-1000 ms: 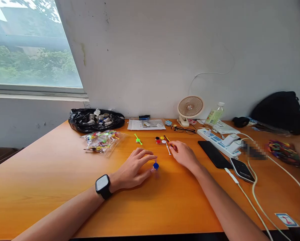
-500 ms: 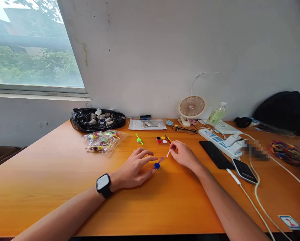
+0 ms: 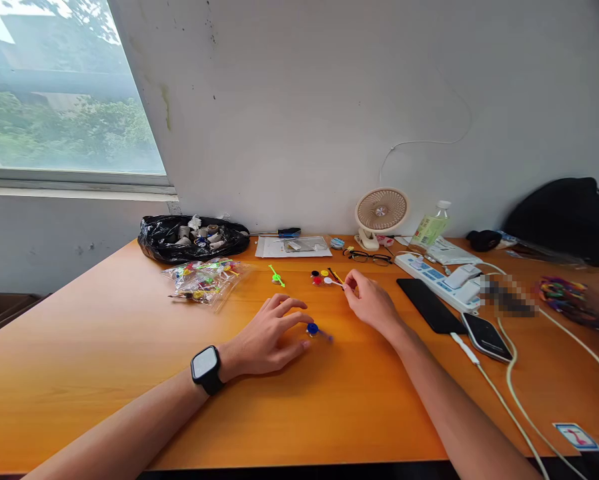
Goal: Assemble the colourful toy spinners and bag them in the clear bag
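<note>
My left hand, with a watch on its wrist, rests on the table with fingers spread. Just beyond its fingertips stands a small blue spinner; its arrow, blurred by motion, points right. Whether a finger touches the spinner I cannot tell. My right hand pinches a thin white plastic arrow, its end close to a white disc. By that disc lie a red disc, a yellow disc and a black one. A dark and yellow stick lies beside the right fingertips.
A green spinner lies farther back. Left of it is a clear bag of colourful parts, with a black plastic bag behind. A fan, glasses, power strip, black phone-like slab and cables occupy the right side.
My right hand has moved slightly away from me, bringing the white arrow beside the white disc. The blue spinner's arrow has swung from upper right to lower right. My left hand stays nearly still.
</note>
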The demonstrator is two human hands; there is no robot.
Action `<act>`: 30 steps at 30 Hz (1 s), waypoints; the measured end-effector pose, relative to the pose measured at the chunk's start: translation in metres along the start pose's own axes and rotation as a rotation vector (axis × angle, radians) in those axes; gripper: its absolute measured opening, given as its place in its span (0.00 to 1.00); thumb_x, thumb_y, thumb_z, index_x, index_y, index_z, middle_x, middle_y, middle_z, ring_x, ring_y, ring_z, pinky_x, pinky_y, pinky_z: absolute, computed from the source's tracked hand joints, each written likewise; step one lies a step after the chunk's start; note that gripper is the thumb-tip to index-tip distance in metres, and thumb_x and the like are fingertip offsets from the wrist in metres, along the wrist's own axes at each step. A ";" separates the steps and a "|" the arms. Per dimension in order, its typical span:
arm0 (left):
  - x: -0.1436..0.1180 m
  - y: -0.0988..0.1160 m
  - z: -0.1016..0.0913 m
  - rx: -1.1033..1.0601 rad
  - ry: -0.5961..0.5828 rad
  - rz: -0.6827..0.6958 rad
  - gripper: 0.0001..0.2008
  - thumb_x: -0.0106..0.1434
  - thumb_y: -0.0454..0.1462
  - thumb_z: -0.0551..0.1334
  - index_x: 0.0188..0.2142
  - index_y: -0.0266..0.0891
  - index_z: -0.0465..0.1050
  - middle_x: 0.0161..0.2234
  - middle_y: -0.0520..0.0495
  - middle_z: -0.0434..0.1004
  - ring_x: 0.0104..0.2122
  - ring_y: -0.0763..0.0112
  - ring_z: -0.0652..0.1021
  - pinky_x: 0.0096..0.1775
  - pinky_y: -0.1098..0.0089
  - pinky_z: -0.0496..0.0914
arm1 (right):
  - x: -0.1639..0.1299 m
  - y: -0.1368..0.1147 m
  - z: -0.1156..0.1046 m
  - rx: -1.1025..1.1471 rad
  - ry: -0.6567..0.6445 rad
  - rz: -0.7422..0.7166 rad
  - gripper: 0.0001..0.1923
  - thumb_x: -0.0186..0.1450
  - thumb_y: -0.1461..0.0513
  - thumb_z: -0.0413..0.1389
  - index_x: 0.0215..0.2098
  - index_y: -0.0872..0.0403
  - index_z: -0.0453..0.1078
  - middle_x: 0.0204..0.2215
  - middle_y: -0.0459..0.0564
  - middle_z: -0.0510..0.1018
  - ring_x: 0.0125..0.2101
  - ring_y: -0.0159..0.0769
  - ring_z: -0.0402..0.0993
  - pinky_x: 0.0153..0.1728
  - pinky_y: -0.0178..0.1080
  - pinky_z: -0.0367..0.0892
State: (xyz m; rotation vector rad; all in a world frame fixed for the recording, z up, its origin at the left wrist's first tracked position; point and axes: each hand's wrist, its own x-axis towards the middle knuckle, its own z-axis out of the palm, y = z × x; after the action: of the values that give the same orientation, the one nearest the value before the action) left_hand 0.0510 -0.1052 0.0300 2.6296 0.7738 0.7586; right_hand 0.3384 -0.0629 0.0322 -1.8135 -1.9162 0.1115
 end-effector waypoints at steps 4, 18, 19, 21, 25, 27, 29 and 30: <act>0.000 0.001 0.000 0.023 -0.010 -0.009 0.17 0.72 0.47 0.62 0.58 0.50 0.73 0.63 0.42 0.70 0.60 0.51 0.68 0.62 0.48 0.66 | -0.001 -0.002 0.000 0.006 0.008 -0.017 0.03 0.72 0.61 0.53 0.39 0.51 0.67 0.37 0.49 0.82 0.32 0.37 0.74 0.30 0.37 0.55; 0.001 0.001 0.005 0.096 -0.018 -0.020 0.16 0.73 0.50 0.60 0.55 0.51 0.74 0.65 0.44 0.67 0.61 0.46 0.66 0.62 0.43 0.63 | -0.002 -0.005 -0.003 0.014 0.016 -0.021 0.03 0.71 0.61 0.54 0.40 0.51 0.70 0.37 0.48 0.83 0.29 0.36 0.72 0.29 0.37 0.55; 0.002 0.002 0.005 0.099 -0.020 -0.020 0.16 0.73 0.50 0.60 0.54 0.51 0.74 0.66 0.44 0.66 0.61 0.46 0.65 0.62 0.43 0.63 | -0.002 -0.005 -0.003 0.013 0.016 -0.018 0.03 0.71 0.61 0.54 0.40 0.51 0.70 0.37 0.48 0.83 0.29 0.36 0.72 0.29 0.37 0.55; 0.003 0.002 0.006 0.105 -0.024 -0.024 0.16 0.73 0.51 0.60 0.55 0.50 0.74 0.66 0.44 0.66 0.61 0.47 0.65 0.62 0.43 0.63 | -0.003 -0.006 -0.004 0.012 0.021 -0.014 0.03 0.71 0.61 0.54 0.39 0.50 0.69 0.37 0.48 0.83 0.28 0.36 0.72 0.29 0.37 0.55; 0.004 0.002 0.007 0.116 -0.024 -0.023 0.16 0.72 0.51 0.61 0.54 0.50 0.74 0.66 0.45 0.66 0.61 0.47 0.65 0.62 0.44 0.63 | -0.002 -0.005 -0.005 0.009 0.022 -0.015 0.03 0.71 0.61 0.54 0.40 0.51 0.69 0.37 0.48 0.83 0.29 0.36 0.72 0.30 0.37 0.55; 0.004 0.001 0.007 0.117 -0.020 -0.023 0.16 0.72 0.50 0.61 0.54 0.50 0.74 0.66 0.45 0.66 0.62 0.46 0.65 0.61 0.44 0.63 | -0.002 -0.004 -0.005 0.007 0.023 -0.014 0.03 0.71 0.61 0.54 0.40 0.50 0.70 0.37 0.49 0.83 0.29 0.37 0.73 0.30 0.37 0.55; 0.004 0.001 0.008 0.117 -0.016 -0.023 0.16 0.72 0.51 0.61 0.54 0.51 0.74 0.66 0.45 0.66 0.62 0.46 0.65 0.62 0.44 0.63 | -0.002 -0.003 -0.004 0.007 0.032 -0.016 0.03 0.71 0.62 0.54 0.40 0.50 0.70 0.38 0.49 0.83 0.31 0.37 0.73 0.30 0.37 0.56; 0.004 0.001 0.008 0.118 -0.016 -0.021 0.16 0.72 0.51 0.61 0.54 0.51 0.74 0.66 0.45 0.66 0.62 0.46 0.65 0.62 0.43 0.62 | -0.001 -0.003 -0.004 0.008 0.036 -0.018 0.03 0.71 0.62 0.54 0.40 0.50 0.70 0.38 0.49 0.83 0.31 0.37 0.74 0.31 0.37 0.56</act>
State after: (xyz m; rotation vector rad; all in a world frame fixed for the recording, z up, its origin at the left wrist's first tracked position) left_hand 0.0589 -0.1045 0.0254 2.7233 0.8659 0.7053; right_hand 0.3375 -0.0655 0.0363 -1.7813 -1.9038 0.0791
